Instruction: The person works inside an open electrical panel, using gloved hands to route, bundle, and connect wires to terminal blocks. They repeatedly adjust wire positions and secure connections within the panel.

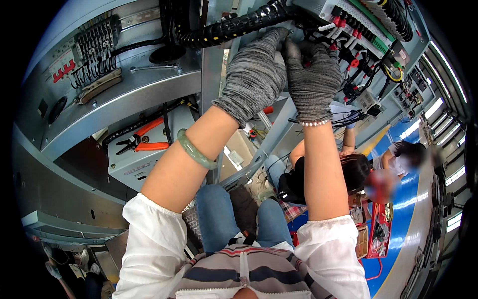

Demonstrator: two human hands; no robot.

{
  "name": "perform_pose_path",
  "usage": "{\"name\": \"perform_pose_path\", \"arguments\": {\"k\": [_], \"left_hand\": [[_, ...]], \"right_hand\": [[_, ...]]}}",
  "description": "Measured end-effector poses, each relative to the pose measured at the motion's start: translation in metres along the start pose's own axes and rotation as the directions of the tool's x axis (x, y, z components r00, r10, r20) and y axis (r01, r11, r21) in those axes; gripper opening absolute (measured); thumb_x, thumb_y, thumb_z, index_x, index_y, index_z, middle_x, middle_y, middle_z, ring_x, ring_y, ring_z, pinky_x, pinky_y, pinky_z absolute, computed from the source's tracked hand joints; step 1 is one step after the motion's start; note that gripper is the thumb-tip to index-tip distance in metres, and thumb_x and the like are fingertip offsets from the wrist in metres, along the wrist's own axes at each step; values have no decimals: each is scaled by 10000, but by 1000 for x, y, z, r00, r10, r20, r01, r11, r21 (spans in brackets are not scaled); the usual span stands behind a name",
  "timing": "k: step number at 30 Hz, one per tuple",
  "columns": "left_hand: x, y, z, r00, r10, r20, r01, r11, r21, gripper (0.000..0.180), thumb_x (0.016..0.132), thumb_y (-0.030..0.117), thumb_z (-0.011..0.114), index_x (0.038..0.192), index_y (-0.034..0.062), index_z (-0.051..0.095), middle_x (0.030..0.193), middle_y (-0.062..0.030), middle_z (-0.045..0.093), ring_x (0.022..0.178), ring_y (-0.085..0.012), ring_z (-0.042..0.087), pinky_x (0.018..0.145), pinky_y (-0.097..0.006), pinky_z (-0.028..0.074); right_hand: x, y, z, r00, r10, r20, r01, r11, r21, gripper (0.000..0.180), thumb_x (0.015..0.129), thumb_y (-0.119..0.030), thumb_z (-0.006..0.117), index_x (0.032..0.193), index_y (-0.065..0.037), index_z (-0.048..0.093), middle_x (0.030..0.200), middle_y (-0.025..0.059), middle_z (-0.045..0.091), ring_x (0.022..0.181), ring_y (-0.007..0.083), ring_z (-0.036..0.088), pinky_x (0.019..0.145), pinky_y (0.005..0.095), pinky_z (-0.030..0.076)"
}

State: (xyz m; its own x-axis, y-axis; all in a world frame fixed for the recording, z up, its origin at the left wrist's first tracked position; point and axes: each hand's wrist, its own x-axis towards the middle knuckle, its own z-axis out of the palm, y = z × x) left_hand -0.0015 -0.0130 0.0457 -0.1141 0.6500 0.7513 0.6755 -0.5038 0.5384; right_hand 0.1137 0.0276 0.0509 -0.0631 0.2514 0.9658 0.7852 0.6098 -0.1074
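My left hand (258, 72) and my right hand (314, 75), both in grey knit gloves, are raised side by side inside a metal cabinet. Their fingertips nearly meet under a thick black wrapped cable bundle (234, 29). The left fingers are pressed together, and what they pinch, if anything, is hidden. Curled in among thin dark wires, the right fingers also conceal whatever they hold. Just right of that hand are a row of wires with red sleeves (354, 36) and a module with green terminal blocks (379, 46).
Orange-handled wire strippers (148, 135) lie on a pale box (130, 162) at left. Above, a wrench (155, 68) rests on a metal ledge near a terminal strip (97, 42). Co-workers sit at right beside a red tool cart (381, 231). A metal frame post (211, 74) stands left of my hands.
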Motion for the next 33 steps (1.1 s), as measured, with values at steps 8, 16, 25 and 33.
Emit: {"name": "perform_pose_path", "arguments": {"k": [8, 16, 25, 33], "left_hand": [[-2, -3, 5, 999, -30, 37, 31, 999, -12, 364, 932, 199, 419, 1279, 93, 456, 1115, -191, 592, 1035, -319, 586, 936, -395, 450], [-4, -6, 3, 1000, 0, 9, 0, 999, -36, 354, 919, 177, 421, 1255, 73, 465, 1122, -207, 580, 1031, -351, 576, 916, -407, 452], [-5, -3, 2, 1000, -20, 14, 21, 994, -109, 360, 922, 166, 428, 1259, 42, 454, 1124, -227, 573, 1022, -365, 577, 908, -413, 458], [-4, 0, 6, 995, -75, 67, 85, 982, -172, 360, 923, 119, 440, 1273, 36, 439, 1134, -204, 580, 1040, -312, 590, 918, -369, 465]], "right_hand": [[-4, 1, 4, 1000, 23, 11, -24, 992, 120, 247, 755, -286, 709, 876, -73, 677, 787, 104, 662, 728, 238, 620, 677, 341, 489], [-2, -6, 4, 997, 74, 33, -77, 992, 101, 194, 780, -258, 662, 850, -76, 661, 773, 108, 644, 753, 274, 609, 685, 385, 484], [-5, -2, 2, 1000, 19, -18, -15, 979, 205, 217, 761, -194, 677, 916, -44, 655, 810, 135, 637, 759, 297, 598, 682, 376, 483], [-3, -3, 5, 1000, -2, -26, 6, 988, 152, 131, 771, -148, 679, 858, -49, 670, 761, 111, 640, 713, 241, 605, 676, 339, 483]]}}
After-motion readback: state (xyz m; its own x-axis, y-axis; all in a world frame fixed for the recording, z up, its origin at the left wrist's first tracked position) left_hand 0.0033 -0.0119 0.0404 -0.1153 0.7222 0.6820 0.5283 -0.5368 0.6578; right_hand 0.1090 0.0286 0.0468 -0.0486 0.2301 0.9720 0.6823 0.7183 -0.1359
